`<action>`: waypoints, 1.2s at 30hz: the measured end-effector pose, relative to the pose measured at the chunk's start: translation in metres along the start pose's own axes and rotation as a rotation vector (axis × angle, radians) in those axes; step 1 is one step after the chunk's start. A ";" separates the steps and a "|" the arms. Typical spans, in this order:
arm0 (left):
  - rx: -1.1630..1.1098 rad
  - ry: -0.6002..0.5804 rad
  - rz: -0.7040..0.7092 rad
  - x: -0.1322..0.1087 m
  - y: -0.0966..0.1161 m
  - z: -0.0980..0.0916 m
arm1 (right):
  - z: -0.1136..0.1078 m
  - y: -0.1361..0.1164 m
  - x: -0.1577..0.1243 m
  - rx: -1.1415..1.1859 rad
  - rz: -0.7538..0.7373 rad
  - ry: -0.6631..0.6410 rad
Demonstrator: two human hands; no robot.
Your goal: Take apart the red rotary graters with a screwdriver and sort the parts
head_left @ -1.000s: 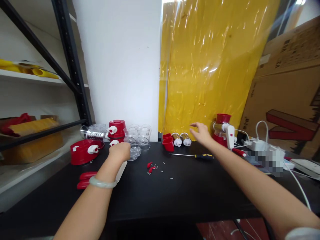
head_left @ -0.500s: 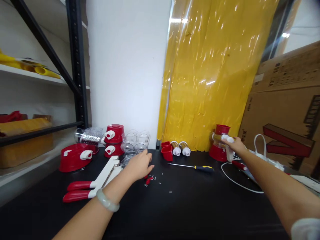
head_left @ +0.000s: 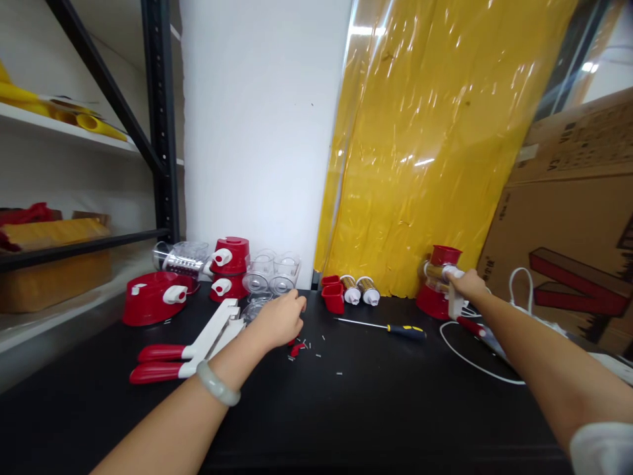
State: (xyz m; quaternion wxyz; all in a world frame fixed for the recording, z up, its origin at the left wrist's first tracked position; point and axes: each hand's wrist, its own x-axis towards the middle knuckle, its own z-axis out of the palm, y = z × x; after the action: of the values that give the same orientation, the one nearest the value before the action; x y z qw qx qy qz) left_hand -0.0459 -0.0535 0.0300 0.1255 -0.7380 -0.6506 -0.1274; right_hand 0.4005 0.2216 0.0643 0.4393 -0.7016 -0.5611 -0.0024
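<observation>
My right hand is closed round the white hub of a crank handle at the side of a red rotary grater; the handle's red grip points down and right. My left hand hovers over the table, thumb and bent fingers apart, with nothing visible in it. Below its fingertips lie small red parts and several small metal pins. Clear plastic cups stand just behind it. Left of it rest white crank handles with red grips.
Two red grater bodies are stacked at the back left, beside a red base. At the back middle are red hoppers and grater drums. A screwdriver lies in front. A white cable curves near a cardboard box.
The view has shifted slightly. My left hand's thumb and fingers have come a little closer together over the small parts. My right hand stays on the grater's crank handle.
</observation>
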 end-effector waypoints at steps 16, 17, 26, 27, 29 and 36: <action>-0.012 -0.018 0.004 0.000 0.000 0.001 | -0.002 -0.008 -0.020 -0.066 0.109 0.005; -0.011 -0.011 0.010 0.000 -0.001 0.002 | -0.005 -0.008 -0.022 -0.061 0.107 0.019; -0.010 -0.025 -0.012 0.001 0.004 -0.001 | -0.064 -0.029 -0.052 -0.003 -0.063 0.067; -0.013 -0.026 -0.010 0.001 0.005 -0.001 | -0.073 -0.034 -0.062 0.020 -0.103 0.090; -0.016 -0.029 -0.001 0.002 0.007 -0.002 | -0.089 -0.042 -0.086 0.051 -0.156 0.118; -0.010 -0.018 0.022 0.004 0.010 0.001 | -0.107 -0.052 -0.168 0.137 -0.304 0.045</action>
State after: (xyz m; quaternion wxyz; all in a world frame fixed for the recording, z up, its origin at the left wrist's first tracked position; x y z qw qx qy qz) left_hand -0.0354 -0.0510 0.0305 0.1173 -0.7468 -0.6431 -0.1226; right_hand 0.3492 0.0228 0.0785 0.4931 -0.5766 -0.6498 -0.0462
